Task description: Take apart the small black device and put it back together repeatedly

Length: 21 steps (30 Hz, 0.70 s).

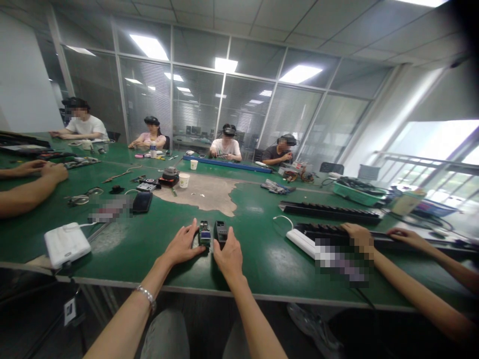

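Just above the near part of the green table, my left hand (184,244) has thumb and fingers around a small circuit board (204,233) with a blue component on it. Close beside it on the right is a black plastic case (220,229), gripped along its right side by my right hand (229,252). The two pieces stand roughly parallel, with a narrow gap between them. The undersides of both, and some of my fingertips, are hidden.
A white power box (67,244) lies at the left, near a black phone (142,202). To the right are a white power strip (303,243) and long black rails (333,212), with a co-worker's hands (358,237) on one. Paper cups (183,180) stand farther back; several people sit opposite.
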Motion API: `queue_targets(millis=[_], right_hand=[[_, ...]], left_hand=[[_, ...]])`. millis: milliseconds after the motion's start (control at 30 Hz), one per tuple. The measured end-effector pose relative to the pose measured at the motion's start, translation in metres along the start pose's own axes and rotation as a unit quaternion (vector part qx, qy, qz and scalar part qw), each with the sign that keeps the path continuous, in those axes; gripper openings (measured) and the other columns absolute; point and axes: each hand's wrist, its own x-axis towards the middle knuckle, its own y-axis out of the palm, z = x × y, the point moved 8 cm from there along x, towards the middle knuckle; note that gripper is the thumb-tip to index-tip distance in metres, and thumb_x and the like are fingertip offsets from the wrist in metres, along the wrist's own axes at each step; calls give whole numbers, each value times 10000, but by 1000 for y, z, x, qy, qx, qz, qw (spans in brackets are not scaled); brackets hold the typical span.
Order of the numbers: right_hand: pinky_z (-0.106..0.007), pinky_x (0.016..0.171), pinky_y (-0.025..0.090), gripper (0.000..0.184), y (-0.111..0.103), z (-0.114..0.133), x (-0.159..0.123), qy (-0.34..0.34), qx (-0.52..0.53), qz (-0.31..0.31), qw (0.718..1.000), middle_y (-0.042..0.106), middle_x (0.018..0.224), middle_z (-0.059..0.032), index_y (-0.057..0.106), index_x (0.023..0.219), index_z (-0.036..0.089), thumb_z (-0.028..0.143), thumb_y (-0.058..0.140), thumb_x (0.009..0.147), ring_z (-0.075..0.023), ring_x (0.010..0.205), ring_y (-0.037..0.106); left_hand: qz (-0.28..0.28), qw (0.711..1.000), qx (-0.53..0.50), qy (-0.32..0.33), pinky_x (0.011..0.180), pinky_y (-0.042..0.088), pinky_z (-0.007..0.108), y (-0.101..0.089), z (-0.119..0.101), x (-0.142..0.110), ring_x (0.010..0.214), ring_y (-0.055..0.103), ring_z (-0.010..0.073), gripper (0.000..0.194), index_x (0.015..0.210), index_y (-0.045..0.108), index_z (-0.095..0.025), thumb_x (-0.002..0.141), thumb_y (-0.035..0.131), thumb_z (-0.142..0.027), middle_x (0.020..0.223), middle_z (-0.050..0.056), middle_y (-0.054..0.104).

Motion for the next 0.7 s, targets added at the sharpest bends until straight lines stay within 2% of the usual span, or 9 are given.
queue_targets(millis=[167,367,500,700], right_hand=[[-358,922,426,663,-7,3,9,23,30,12,999,592,1208,-225,311,1428,0,329,511,887,-288,1097,581],[-341,920,428,683,-22,37,25,0,77,-16,997,597,1207,-209,287,1445,35,391,501,903,-272,1102,585],[-332,911,433,695,-15,57,26,-19,78,7,997,608,1195,-203,297,1441,30,381,525,886,-274,1101,588],[-323,882,441,699,-4,64,22,-1,52,42,998,632,1149,-214,305,1431,12,386,524,883,-272,1058,618]], left_hand=[[0,1000,-5,0,1106,237,426,-1,0,0,1363,325,298,1022,1505,-72,-164,824,579,-559,1488,136,368],[-6,1000,-9,0,1123,196,453,-2,-2,0,1381,300,297,1017,1504,-74,-162,826,571,-560,1480,130,384],[-4,1000,-17,7,1136,164,478,-1,-4,0,1383,306,288,1011,1500,-85,-161,831,559,-561,1471,137,397],[-5,999,-30,12,1139,180,491,-3,-4,0,1378,317,282,1046,1491,-137,-164,823,580,-530,1449,143,422]])
